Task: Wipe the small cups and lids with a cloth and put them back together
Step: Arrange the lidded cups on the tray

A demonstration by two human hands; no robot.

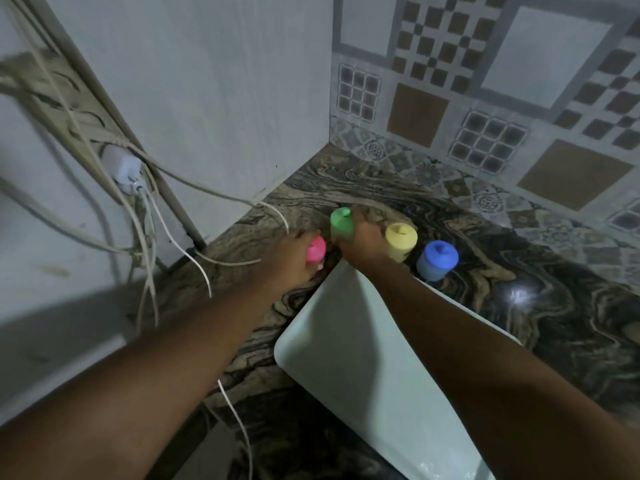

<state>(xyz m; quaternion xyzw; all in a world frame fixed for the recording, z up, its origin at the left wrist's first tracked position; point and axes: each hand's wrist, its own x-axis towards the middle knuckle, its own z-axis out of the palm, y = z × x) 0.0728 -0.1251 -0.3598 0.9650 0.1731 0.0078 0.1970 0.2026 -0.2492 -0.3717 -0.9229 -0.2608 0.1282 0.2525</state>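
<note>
Fingers of the left hand point(294, 252) curl round the upright pink cup point(317, 249), those of the right hand point(360, 237) round the green cup point(341, 223) just right of it; yellow cup point(401, 239) and blue cup point(437, 259) stand farther right, nearer the right hand.

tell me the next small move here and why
Probably lift the pink cup and the green cup off the counter and bring them nearer: the left hand grips the pink one, the right hand the green one, both look lidded. No cloth is in view.
</note>
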